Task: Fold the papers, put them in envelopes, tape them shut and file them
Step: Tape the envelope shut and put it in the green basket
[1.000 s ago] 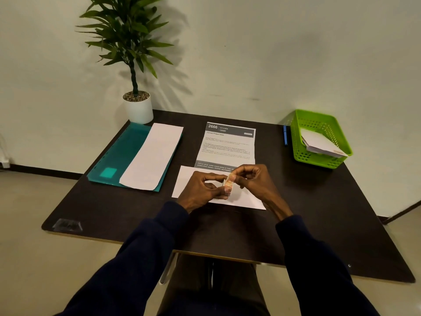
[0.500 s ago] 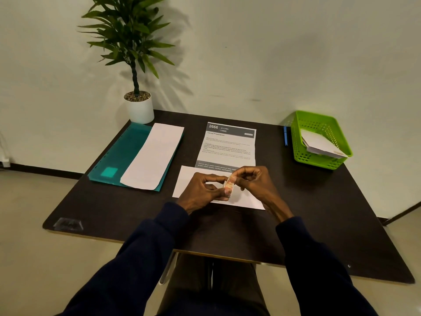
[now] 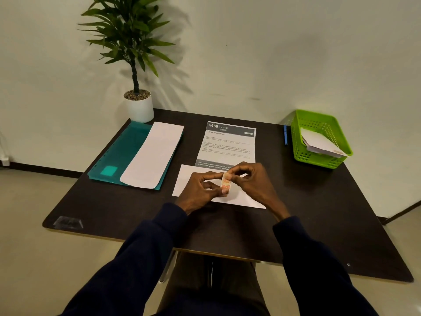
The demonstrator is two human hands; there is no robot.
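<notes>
In green basket (image 3: 316, 161): white envelopes (image 3: 319, 143); left hand (image 3: 197, 190), right hand (image 3: 255, 181) both pinch tape roll (image 3: 226, 182).

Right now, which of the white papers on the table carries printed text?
The sheet headed 2666, lying in the middle; the others show only blank white.

- Left sleeve (image 3: 136, 258): long, dark navy, plain soft fabric with no print. Can't tell if it's a jumper or a sweatshirt tbh.
- Right sleeve (image 3: 319, 258): same navy, same plain look, and the cuff closes snug at the wrist over the bench (image 3: 330, 201).
- Left hand (image 3: 200, 190) and right hand (image 3: 255, 181): bare from the cuffs out.
- Trousers (image 3: 218, 283): dark brownish-olive, showing just below the bench's near edge.
</notes>
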